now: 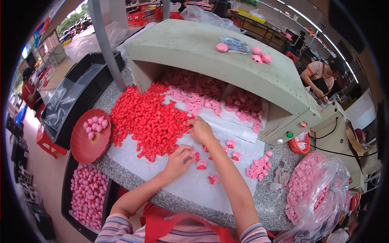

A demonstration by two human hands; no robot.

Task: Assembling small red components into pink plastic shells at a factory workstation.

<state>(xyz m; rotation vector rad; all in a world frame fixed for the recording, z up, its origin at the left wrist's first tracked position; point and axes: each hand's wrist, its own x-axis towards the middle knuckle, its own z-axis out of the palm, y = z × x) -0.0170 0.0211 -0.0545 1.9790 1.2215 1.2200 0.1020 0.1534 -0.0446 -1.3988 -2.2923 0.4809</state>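
My right hand reaches to the near right edge of a heap of small red moulded pieces, fingertips pinched at a small red piece there. Nearer me, my left hand is closed, thumb and fingers curled together; what they hold, if anything, is too small to make out. A red piece lies just beside its fingertips. On the white sheet around my hands are several pink moulded pieces with red parts, such as one pink-and-red piece. To their right sits a small heap of plain pink pieces.
Ahead stands a pale hooded machine with pink pieces in its opening. A red dish and a black crate of pink balls are at left. A plastic bag of pink pieces sits at right. Another person works beyond.
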